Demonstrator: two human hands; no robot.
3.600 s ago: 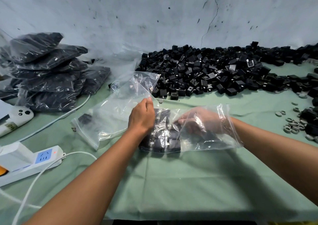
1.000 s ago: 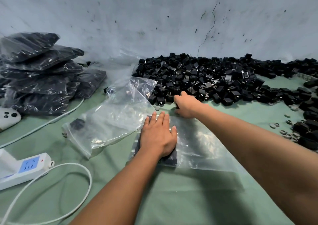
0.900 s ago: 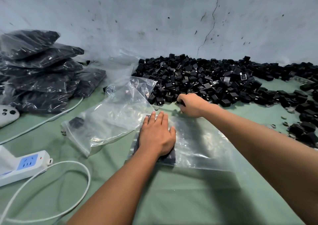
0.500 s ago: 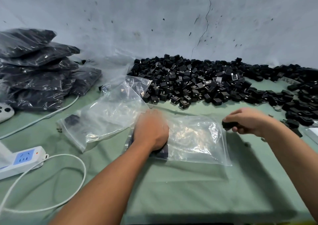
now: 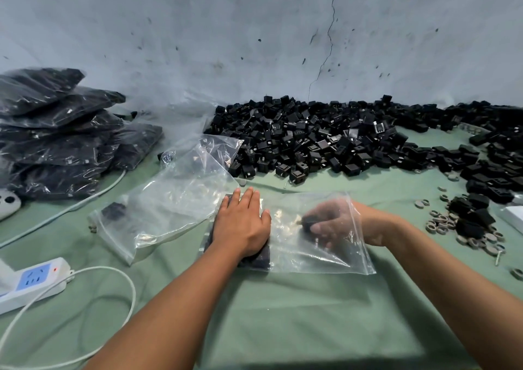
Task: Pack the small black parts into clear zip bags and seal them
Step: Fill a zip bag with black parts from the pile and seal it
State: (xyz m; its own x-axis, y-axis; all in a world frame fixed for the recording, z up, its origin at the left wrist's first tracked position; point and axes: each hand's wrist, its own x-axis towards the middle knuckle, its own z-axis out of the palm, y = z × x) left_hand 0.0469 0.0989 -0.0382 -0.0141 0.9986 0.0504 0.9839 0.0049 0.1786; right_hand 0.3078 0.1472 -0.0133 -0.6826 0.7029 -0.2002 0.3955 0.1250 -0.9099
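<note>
left hand (image 5: 240, 225) lay flat on zip bag (image 5: 325, 256) | right hand (image 5: 325, 222), inside at 3 o'clock, pinched black part (image 5: 308, 222) | film looked slippery, limp; hold its mouth edge

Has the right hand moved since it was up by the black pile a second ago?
Yes. The right hand has come back from the pile of black parts toward the person and is inside the clear bag, gripping a black part.
</note>
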